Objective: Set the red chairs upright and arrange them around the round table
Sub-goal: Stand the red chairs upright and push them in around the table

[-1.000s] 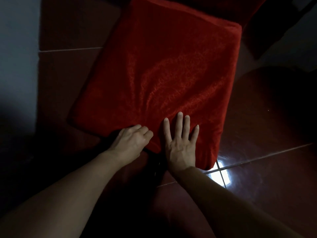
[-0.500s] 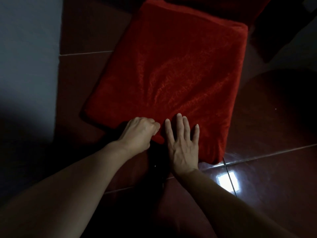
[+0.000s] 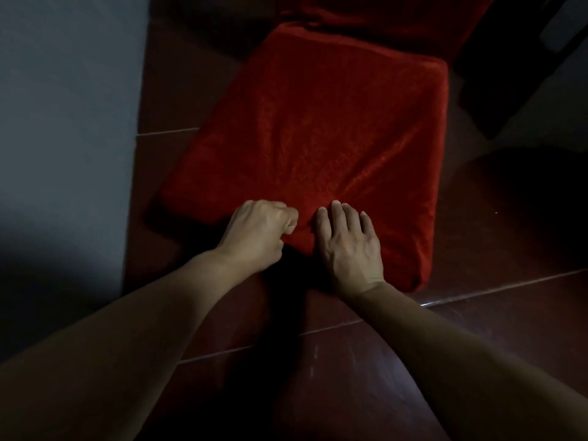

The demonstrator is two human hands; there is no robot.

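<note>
A red chair covered in shiny red cloth fills the middle of the view, its seat facing up and its backrest rising at the top edge. My left hand is curled into a fist on the near edge of the seat, pinching the red cover. My right hand lies flat on the same edge just to the right, fingers together and pointing away from me. The chair's legs are hidden under the cloth. The round table is not in sight.
A grey wall runs down the left side, close to the chair. Dark red floor tiles with pale grout lines lie right and near me. A dark object stands at the top right.
The view has shifted, so the chair sits further right and the wall takes more of the left. My left hand has closed tighter on the cover's edge. My right hand stays flat.
</note>
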